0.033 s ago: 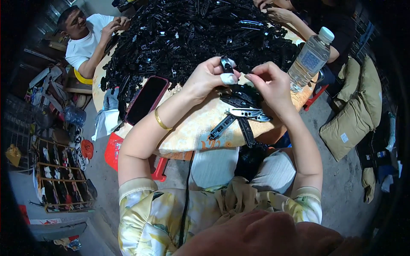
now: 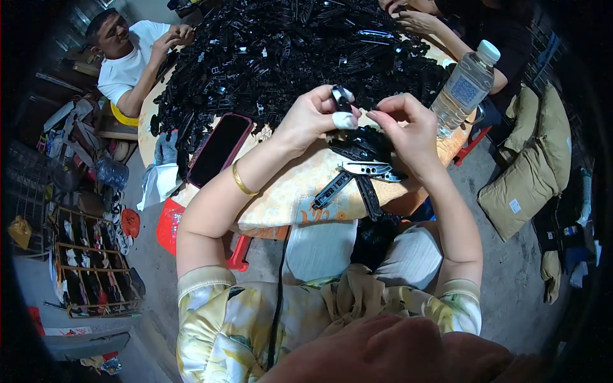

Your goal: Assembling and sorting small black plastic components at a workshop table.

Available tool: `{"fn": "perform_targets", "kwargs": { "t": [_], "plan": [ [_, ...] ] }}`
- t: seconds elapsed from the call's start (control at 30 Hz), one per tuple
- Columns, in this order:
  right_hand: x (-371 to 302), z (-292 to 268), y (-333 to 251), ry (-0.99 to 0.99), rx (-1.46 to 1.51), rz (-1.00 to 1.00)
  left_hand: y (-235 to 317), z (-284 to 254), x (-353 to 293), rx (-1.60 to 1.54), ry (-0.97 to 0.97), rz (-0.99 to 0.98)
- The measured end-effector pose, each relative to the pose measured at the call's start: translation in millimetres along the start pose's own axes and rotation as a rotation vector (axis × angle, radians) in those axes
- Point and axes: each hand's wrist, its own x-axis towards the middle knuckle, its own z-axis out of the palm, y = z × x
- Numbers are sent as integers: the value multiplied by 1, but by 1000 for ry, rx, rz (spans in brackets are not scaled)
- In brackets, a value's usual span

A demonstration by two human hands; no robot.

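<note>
Above the near part of the table, my left hand [image 2: 305,120] is closed around a small glossy black plastic part [image 2: 341,97]. A white wrap [image 2: 345,120] covers its thumb. Just to the right, my right hand [image 2: 408,124] has thumb and forefinger pinched together close to that part. Whatever sits between those fingertips is too small to make out. Below the hands lie several black plastic pieces [image 2: 361,148], and a long one with a silvery face [image 2: 369,168] rests across others near the table edge.
A big heap of black plastic parts [image 2: 287,57] covers the far side of the patterned table [image 2: 274,204]. A phone [image 2: 219,150] lies left of my forearm; a capped clear bottle [image 2: 463,89] stands at right. Two other people work across the table. Tan sacks [image 2: 527,185] lie at right.
The black part and my wrapped left thumb have shifted very slightly to the right. Otherwise both hands hold the same pose.
</note>
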Motion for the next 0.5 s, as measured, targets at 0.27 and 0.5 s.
{"fn": "perform_targets", "kwargs": {
  "t": [0.27,0.5],
  "plan": [
    [-8,5,-10,65,-208,-505,-1,13,-7,87,11,30],
    [-11,4,-16,40,-362,-588,-9,13,-10,61,40,108]
  ]
}}
